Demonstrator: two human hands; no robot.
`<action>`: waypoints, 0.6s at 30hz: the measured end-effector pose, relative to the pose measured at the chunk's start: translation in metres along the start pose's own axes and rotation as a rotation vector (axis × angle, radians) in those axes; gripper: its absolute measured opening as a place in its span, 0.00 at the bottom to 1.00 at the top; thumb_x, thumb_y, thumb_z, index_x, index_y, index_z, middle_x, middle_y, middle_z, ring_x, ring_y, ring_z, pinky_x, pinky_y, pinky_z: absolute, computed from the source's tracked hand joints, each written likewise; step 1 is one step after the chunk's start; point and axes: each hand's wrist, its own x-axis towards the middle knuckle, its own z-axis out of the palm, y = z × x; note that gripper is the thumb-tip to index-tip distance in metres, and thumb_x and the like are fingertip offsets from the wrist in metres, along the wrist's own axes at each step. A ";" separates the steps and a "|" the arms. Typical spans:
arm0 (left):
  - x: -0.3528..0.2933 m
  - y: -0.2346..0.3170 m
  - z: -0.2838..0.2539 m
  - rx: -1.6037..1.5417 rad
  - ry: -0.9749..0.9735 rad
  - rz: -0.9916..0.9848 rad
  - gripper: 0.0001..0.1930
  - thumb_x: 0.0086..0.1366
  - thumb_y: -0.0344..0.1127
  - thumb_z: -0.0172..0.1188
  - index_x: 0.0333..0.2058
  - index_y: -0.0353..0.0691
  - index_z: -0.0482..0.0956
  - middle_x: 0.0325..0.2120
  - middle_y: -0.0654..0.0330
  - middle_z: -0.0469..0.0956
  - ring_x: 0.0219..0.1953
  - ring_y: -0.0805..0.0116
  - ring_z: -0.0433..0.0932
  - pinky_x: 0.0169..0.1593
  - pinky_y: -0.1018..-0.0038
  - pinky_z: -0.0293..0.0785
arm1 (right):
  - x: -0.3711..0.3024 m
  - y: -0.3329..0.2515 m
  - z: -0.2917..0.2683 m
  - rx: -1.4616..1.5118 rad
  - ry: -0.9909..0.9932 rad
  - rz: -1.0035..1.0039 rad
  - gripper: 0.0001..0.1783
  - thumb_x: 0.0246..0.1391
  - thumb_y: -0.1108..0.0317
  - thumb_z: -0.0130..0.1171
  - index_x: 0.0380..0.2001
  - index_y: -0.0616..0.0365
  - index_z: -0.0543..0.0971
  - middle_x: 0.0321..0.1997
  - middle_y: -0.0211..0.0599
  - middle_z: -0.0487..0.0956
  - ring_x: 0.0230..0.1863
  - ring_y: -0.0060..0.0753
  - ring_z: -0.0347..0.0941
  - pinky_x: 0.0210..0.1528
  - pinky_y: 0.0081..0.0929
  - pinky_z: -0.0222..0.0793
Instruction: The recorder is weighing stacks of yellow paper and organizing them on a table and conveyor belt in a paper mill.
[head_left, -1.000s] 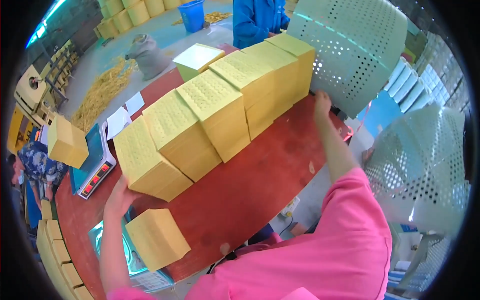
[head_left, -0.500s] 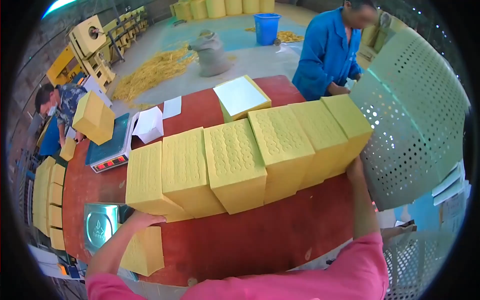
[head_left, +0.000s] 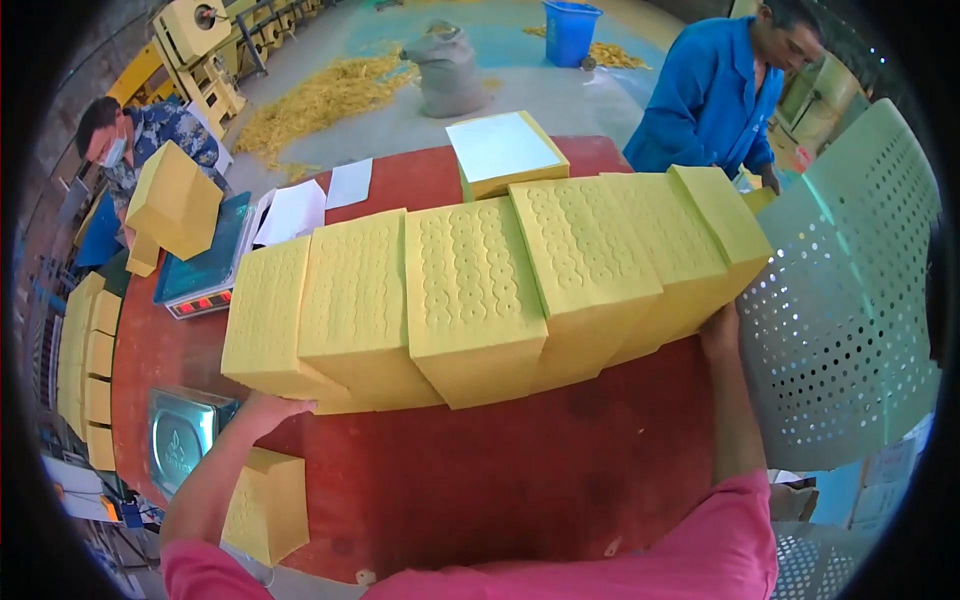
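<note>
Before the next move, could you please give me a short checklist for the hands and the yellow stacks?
1. Row of yellow stacks evenly aligned: not ok, edges are staggered.
2. Left hand at its left end: ok.
3. Right hand at its right end: ok.
4. Grip beneath the row: cannot tell, partly hidden.
5. Perforated panel well away from right hand: not ok, appears close.
6. Single yellow block separate from the row: ok.

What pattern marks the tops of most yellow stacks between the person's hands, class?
Rows of scalloped, chain-like lines on the yellow stacks, clearest in the head view.
</note>
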 end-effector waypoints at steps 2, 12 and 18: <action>0.010 0.008 -0.001 0.001 0.009 0.033 0.18 0.54 0.31 0.72 0.43 0.35 0.78 0.40 0.61 0.81 0.42 0.70 0.77 0.46 0.72 0.74 | 0.010 0.003 0.012 -0.019 0.020 0.019 0.33 0.69 0.47 0.39 0.68 0.58 0.56 0.71 0.38 0.59 0.71 0.38 0.53 0.70 0.38 0.50; 0.075 0.012 -0.021 -0.082 0.090 0.050 0.20 0.53 0.24 0.68 0.46 0.36 0.77 0.39 0.61 0.81 0.43 0.70 0.79 0.48 0.72 0.76 | 0.074 0.012 0.048 0.005 0.046 0.004 0.34 0.67 0.47 0.43 0.67 0.58 0.59 0.69 0.36 0.63 0.69 0.37 0.57 0.68 0.37 0.53; 0.114 0.030 -0.031 -0.157 0.033 0.056 0.27 0.51 0.24 0.70 0.52 0.35 0.75 0.46 0.60 0.79 0.48 0.68 0.76 0.53 0.72 0.72 | 0.116 0.021 0.059 0.033 0.008 -0.012 0.32 0.66 0.46 0.44 0.63 0.59 0.64 0.66 0.36 0.66 0.65 0.37 0.62 0.66 0.36 0.57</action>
